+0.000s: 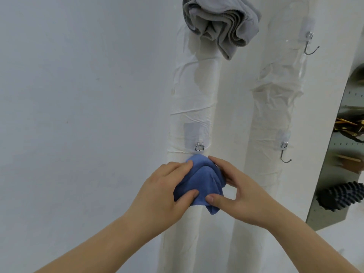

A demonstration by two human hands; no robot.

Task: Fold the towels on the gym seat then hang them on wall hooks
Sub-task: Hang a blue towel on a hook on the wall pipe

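The left hand (163, 192) and right hand (240, 196) are gripping a blue towel (201, 180) at a hook (199, 147). A gray towel (220, 22) is hanging above.

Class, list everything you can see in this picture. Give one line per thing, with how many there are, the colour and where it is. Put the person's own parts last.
grey towel: one, grey, bunched and hanging at the top centre
blue towel: one, blue, folded, held just below the lower left hook
hooks: three, silver metal, two on the right pipe and one on the left pipe
wrapped pipes: two, white, running upright down the wall
wall: one, white, behind everything
pegboard: one, grey, at the right edge
roller: one, black and ridged, on the pegboard
left hand: one, holds the blue towel's left side
right hand: one, holds the blue towel's right side
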